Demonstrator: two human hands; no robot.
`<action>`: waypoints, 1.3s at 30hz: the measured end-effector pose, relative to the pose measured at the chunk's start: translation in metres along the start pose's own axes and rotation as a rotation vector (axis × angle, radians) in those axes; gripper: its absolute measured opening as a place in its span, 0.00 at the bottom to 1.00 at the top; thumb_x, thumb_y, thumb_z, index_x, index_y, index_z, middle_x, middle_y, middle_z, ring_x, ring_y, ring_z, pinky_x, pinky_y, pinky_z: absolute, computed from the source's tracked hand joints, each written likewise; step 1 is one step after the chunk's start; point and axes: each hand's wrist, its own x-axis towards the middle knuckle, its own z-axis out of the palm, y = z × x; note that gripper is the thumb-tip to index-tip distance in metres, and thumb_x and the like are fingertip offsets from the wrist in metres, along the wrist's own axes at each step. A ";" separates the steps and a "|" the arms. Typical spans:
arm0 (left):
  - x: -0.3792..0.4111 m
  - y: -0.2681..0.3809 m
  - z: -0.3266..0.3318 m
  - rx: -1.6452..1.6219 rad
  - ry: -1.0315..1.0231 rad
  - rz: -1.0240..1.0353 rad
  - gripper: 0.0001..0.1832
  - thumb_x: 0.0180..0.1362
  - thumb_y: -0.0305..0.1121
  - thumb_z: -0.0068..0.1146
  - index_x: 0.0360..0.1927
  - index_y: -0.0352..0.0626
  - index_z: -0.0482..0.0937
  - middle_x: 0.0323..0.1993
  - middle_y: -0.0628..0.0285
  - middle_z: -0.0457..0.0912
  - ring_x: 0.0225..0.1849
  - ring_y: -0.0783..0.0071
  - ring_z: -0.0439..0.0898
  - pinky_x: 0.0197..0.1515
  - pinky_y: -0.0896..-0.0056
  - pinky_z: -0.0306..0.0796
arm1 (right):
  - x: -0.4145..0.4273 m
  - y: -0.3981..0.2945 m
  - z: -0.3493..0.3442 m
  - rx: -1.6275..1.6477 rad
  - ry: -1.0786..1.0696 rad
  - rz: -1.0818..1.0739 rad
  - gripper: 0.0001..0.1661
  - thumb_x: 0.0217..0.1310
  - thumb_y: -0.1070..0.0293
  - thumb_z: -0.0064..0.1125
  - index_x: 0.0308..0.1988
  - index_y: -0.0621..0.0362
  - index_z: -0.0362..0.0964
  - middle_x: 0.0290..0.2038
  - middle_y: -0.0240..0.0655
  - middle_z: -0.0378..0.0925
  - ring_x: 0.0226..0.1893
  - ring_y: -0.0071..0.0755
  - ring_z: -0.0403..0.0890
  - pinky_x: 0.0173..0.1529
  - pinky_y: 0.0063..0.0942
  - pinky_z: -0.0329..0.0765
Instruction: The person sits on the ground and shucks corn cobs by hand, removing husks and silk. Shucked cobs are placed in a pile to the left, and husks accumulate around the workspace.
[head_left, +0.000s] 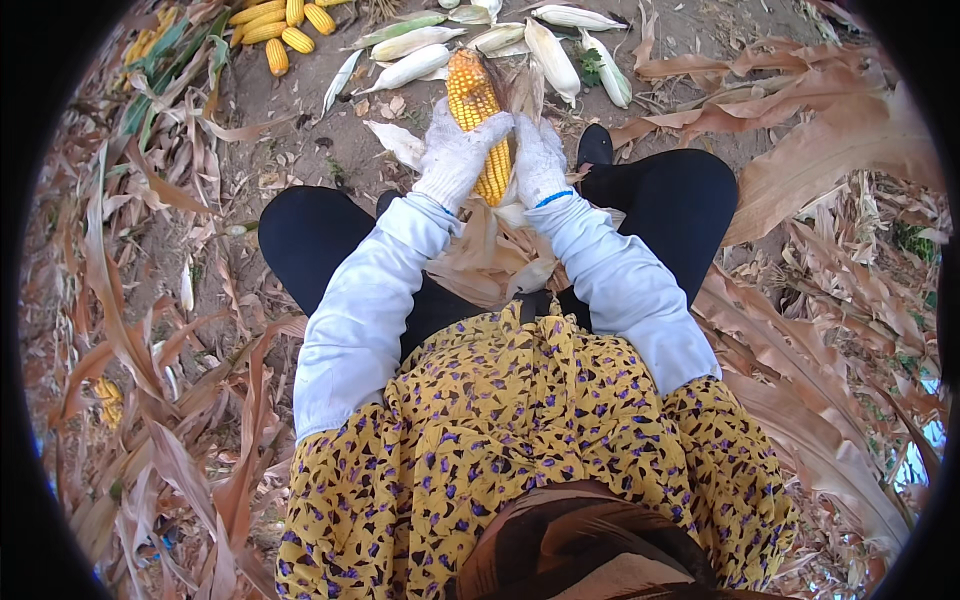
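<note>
A yellow ear of corn (489, 127) with a darkened patch near its upper end is held at the middle top, its kernels bare on the side facing me. My left hand (457, 150), in a white knitted glove, is closed around the ear from the left, thumb across the kernels. On the ear's right side, my right hand (538, 157), gloved alike with a blue cuff edge, grips the pulled-back dry husk (527, 90) by the ear. Its fingertips are partly hidden. Loose husks (480, 251) lie below the hands, between my legs.
Several ears in pale husks (551, 60) lie on the soil just beyond my hands. Husked yellow ears (277, 26) are piled at the upper left. Dry corn stalks and leaves (825, 142) cover the ground at both sides. My bent knees flank the work.
</note>
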 end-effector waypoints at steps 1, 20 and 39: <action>0.000 0.006 -0.002 -0.073 0.014 -0.023 0.33 0.51 0.42 0.73 0.56 0.37 0.74 0.45 0.57 0.83 0.45 0.68 0.82 0.50 0.66 0.76 | 0.007 0.002 0.002 0.261 0.042 0.284 0.28 0.71 0.51 0.43 0.54 0.62 0.75 0.51 0.56 0.79 0.53 0.56 0.78 0.56 0.44 0.71; 0.026 -0.017 -0.031 -0.321 0.247 -0.082 0.37 0.44 0.38 0.75 0.57 0.36 0.71 0.46 0.53 0.82 0.45 0.62 0.83 0.51 0.63 0.78 | 0.030 -0.066 -0.049 0.265 -0.133 -0.149 0.51 0.56 0.63 0.73 0.70 0.68 0.52 0.68 0.51 0.62 0.67 0.43 0.67 0.69 0.35 0.67; 0.035 0.017 -0.046 -0.459 0.256 0.199 0.14 0.69 0.39 0.54 0.43 0.37 0.80 0.35 0.62 0.83 0.34 0.78 0.79 0.40 0.73 0.74 | -0.008 -0.042 -0.012 0.108 -0.860 0.189 0.46 0.45 0.55 0.72 0.62 0.60 0.67 0.49 0.44 0.81 0.49 0.37 0.81 0.56 0.31 0.76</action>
